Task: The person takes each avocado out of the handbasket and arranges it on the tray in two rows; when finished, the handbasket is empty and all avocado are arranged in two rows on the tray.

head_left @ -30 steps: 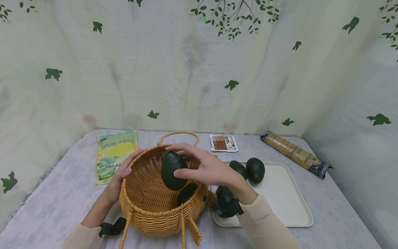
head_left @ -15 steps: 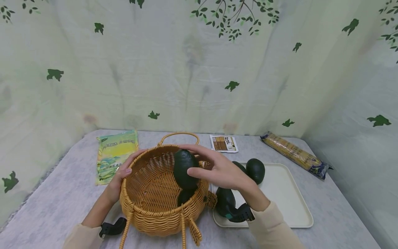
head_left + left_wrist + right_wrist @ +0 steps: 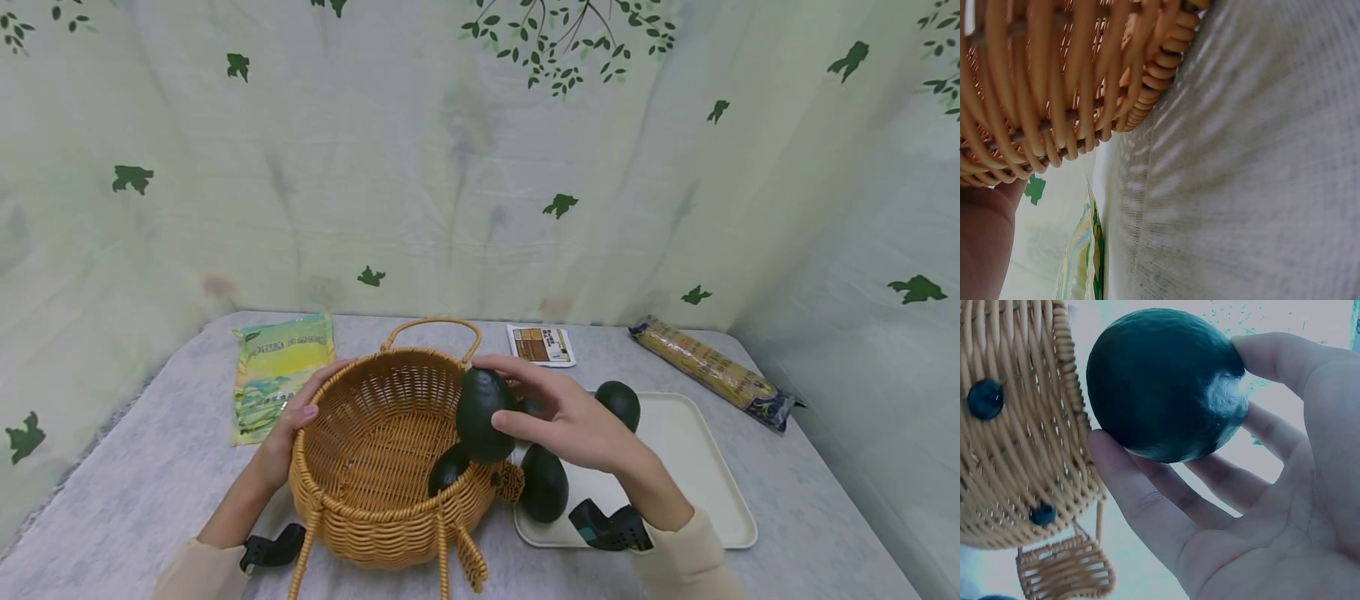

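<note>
My right hand (image 3: 558,412) grips a dark green avocado (image 3: 483,414) above the right rim of a woven wicker basket (image 3: 352,492). In the right wrist view the fingers (image 3: 1147,506) and thumb curl round this avocado (image 3: 1166,381), close beside the basket wall (image 3: 1016,437). Another avocado (image 3: 448,468) lies inside the basket. My left hand (image 3: 288,425) holds the basket's left rim. On the white tray (image 3: 690,467) two more avocados show: one near the front left (image 3: 543,483), one at the back (image 3: 619,404).
A yellow-green packet (image 3: 277,371) lies left of the basket; its edge shows in the left wrist view (image 3: 1082,262). A small brown-and-white packet (image 3: 540,344) and a long noodle pack (image 3: 708,371) lie at the back. A leaf-patterned curtain surrounds the grey table (image 3: 150,475).
My right hand has carried the avocado from over the middle of the basket rightward to its right rim, toward the tray. The left hand has stayed on the basket's rim.
</note>
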{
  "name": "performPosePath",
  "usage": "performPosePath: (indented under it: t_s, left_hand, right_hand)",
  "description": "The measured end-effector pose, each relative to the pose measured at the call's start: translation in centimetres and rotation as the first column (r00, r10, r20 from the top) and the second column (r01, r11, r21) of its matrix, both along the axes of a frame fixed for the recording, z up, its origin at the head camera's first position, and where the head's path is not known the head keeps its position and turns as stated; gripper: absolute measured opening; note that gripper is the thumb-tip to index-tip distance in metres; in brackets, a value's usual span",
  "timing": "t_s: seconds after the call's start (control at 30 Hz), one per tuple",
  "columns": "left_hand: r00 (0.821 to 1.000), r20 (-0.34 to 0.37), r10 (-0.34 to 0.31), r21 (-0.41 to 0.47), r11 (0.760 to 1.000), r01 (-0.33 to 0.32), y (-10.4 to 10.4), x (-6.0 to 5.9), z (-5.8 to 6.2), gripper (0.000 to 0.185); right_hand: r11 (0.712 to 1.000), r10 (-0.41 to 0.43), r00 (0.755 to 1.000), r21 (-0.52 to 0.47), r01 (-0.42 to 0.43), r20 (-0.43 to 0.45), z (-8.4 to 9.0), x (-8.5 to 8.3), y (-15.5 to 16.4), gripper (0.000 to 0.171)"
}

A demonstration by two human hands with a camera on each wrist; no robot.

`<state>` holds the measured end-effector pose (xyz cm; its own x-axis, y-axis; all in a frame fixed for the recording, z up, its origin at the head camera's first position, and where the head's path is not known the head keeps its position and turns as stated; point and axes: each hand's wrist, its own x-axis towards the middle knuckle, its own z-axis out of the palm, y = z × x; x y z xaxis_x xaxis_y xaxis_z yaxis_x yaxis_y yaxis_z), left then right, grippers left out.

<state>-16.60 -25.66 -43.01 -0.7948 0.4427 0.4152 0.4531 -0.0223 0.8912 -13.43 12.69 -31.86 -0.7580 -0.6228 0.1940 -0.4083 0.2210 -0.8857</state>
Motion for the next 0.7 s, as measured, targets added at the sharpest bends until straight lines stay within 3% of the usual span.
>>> performPosePath:
  t_s: [0.3,0.7]
  left_hand:
    - [1.000,0.005,-0.011,0.005,1.000,0.011,0.0,0.0,-0.1,0.063]
    - [0.999,0.019,-0.026,0.023,0.999,0.026,0.1,0.1,0.1,0.063]
  right_hand:
    - [0.998,-0.069,0.997,0.007,0.069,0.015,-1.1,0.6,2.1,0.058]
    - [0.995,-0.098,0.995,0.022,0.098,0.022,-2.0,0.8,5.0,0.057]
